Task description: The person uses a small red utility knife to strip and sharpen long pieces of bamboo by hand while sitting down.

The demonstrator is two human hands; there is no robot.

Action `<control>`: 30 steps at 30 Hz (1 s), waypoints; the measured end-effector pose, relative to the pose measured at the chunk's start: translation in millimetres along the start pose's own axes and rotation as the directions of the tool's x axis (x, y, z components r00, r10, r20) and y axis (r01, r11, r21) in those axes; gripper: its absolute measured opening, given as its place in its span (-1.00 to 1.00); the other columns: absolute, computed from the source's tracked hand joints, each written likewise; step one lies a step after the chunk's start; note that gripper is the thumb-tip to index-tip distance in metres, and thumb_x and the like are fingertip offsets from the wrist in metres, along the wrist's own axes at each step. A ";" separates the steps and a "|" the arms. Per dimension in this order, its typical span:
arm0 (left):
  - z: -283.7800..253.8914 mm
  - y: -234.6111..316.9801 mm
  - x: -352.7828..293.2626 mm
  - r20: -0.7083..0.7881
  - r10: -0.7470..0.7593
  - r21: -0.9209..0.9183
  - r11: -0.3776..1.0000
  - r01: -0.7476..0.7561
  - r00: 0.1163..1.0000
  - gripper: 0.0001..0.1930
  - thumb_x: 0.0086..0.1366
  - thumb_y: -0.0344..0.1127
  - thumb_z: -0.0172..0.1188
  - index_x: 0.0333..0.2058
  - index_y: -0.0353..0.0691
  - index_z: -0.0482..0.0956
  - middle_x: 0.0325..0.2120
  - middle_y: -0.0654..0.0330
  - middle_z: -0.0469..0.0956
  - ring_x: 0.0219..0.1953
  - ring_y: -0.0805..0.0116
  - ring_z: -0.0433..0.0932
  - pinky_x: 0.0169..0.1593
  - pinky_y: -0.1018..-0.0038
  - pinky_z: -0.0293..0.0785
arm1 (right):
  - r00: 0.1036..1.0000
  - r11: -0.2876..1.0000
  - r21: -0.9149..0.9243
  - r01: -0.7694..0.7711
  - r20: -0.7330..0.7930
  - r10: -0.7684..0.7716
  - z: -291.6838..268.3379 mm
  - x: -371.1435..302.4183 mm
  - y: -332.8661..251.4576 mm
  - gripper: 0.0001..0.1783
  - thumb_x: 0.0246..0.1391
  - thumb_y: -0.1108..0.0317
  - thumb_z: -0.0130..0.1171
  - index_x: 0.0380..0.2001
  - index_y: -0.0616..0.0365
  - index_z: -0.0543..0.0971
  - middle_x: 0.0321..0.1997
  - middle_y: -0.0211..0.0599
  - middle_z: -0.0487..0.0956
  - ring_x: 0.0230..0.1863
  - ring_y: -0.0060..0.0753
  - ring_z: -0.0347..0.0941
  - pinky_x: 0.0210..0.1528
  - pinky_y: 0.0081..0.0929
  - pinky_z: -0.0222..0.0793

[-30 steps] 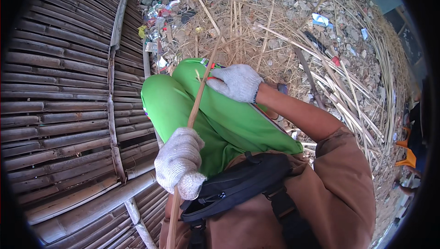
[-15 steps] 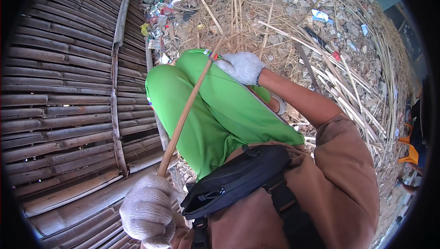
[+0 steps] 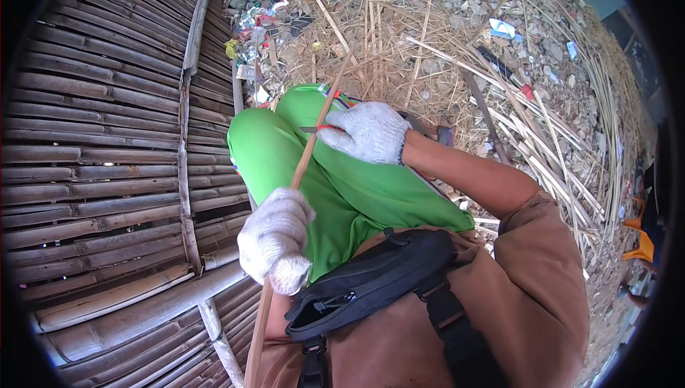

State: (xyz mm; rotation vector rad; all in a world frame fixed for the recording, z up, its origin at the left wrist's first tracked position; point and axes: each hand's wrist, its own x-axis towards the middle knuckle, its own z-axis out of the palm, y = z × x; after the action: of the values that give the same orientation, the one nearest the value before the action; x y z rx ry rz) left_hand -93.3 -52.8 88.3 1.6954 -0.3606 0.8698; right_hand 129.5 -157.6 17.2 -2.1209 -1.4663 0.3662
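A long, thin bamboo strip (image 3: 305,162) runs slantwise across my green-clad knees (image 3: 260,138), its far tip over the littered ground. My left hand (image 3: 276,242), in a white knit glove, is wrapped round the strip, and its near end passes out below the fist toward the lower edge. In a matching glove, my right hand (image 3: 371,133) rests over the right knee, closed on a small knife (image 3: 309,130). A bit of red handle shows by the thumb, and the short dark blade lies across the strip. The rest of the handle is hidden in the glove.
On my left stands a slatted bamboo wall or platform (image 3: 93,152). Ahead lie straw, litter and loose stones; a pile of split bamboo strips (image 3: 542,152) is to the right. A black waist bag (image 3: 371,281) sits across my lap. An orange plastic object (image 3: 640,242) is at the far right.
My left hand has slid up and forward along the strip, leaving its near end below the fist. My right hand has come slightly nearer to me, and the knife blade now shows.
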 end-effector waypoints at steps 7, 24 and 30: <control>2.9 -17.0 15.5 0.198 -0.010 0.142 0.990 -0.018 0.980 -0.61 -0.10 -0.13 0.52 -0.66 -0.23 0.46 -0.70 0.13 0.42 -0.61 -0.01 0.47 -0.36 0.09 0.53 | 0.991 0.988 0.082 0.133 -0.029 -0.131 1.0 -13.2 1.4 -0.52 0.48 -0.16 0.00 -0.02 -0.10 0.75 -0.30 0.01 0.74 -0.29 0.17 0.72 -0.18 0.10 0.64; -5.5 2.9 49.9 0.793 -0.132 0.268 0.952 -0.146 0.594 -0.73 -0.09 -0.17 0.54 -0.62 -0.04 0.56 -0.59 0.25 0.43 -0.43 0.02 0.53 -0.25 0.12 0.51 | 0.965 0.985 -0.044 0.169 0.211 -0.156 -41.4 -4.0 9.6 -0.42 0.45 -0.27 -0.03 -0.16 -0.06 0.77 -0.26 0.04 0.74 -0.24 0.20 0.69 -0.10 0.10 0.61; 3.2 4.8 50.9 0.807 -0.110 0.237 0.960 -0.147 0.580 -0.70 0.10 -0.16 0.48 -0.65 -0.01 0.52 -0.66 0.26 0.37 -0.52 0.11 0.47 -0.29 0.16 0.43 | 0.914 0.952 0.097 0.290 0.268 -0.306 -54.6 -11.6 -11.6 -0.37 0.47 -0.26 -0.06 -0.13 0.03 0.77 -0.24 0.07 0.74 -0.20 0.23 0.68 -0.06 0.10 0.60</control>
State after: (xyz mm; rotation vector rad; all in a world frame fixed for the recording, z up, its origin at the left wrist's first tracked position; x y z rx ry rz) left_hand -60.7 -47.2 127.4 2.3113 -0.9175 0.0568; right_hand 143.5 -179.9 67.8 -1.8163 -1.8872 0.6019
